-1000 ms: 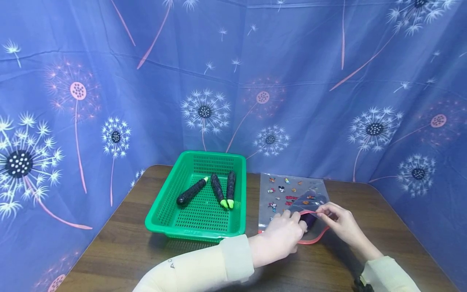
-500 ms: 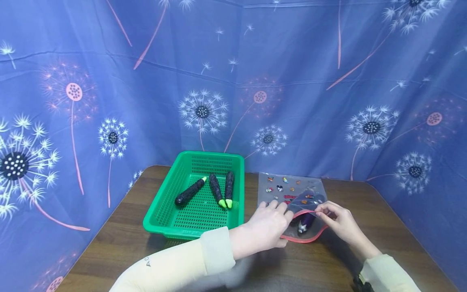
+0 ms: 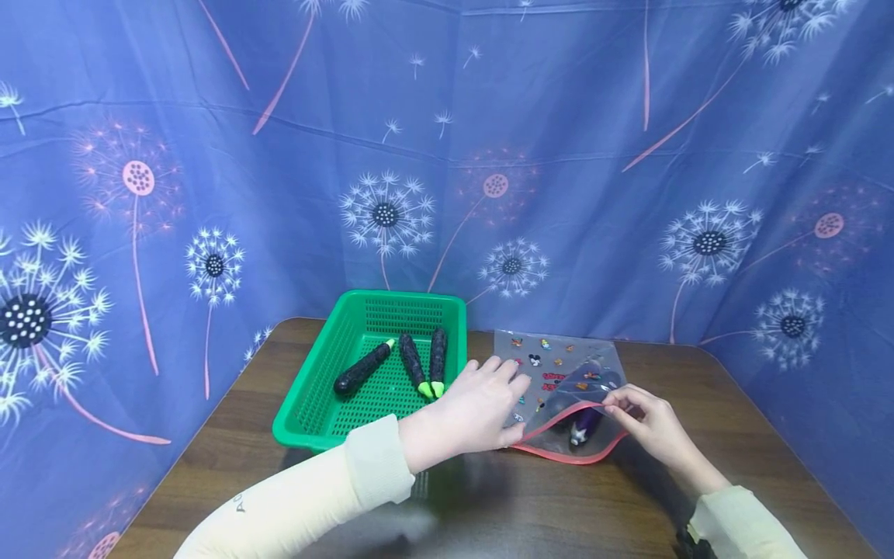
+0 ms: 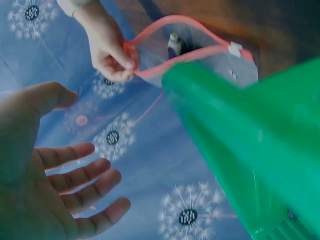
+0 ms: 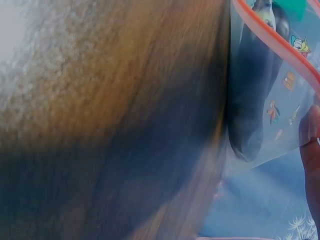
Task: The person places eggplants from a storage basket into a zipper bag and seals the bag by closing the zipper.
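Observation:
My right hand [image 3: 649,423] pinches the red rim of a clear zip bag [image 3: 566,361] printed with small cartoon figures. The bag's mouth gapes toward me. Inside it lies a dark purple eggplant [image 3: 585,425], its pale stem end toward the mouth; the right wrist view shows the eggplant [image 5: 247,95] through the plastic. A white slider [image 4: 235,48] sits on the rim. My left hand [image 3: 482,407] is between bag and green basket, overlapping the bag's left corner in the head view. In the left wrist view that hand [image 4: 75,175] has fingers spread, holding nothing.
The green perforated basket [image 3: 300,435] stands left of the bag on the brown wooden table [image 3: 559,512]. Three long dark vegetables with light green ends lie in it, one slanted vegetable [image 3: 365,369] at left. A blue dandelion-print curtain [image 3: 594,101] hangs behind the table.
My left hand has drawn out of the bag's mouth and moved left toward the basket, leaving the eggplant's pale end in view. The right hand stays at the rim.

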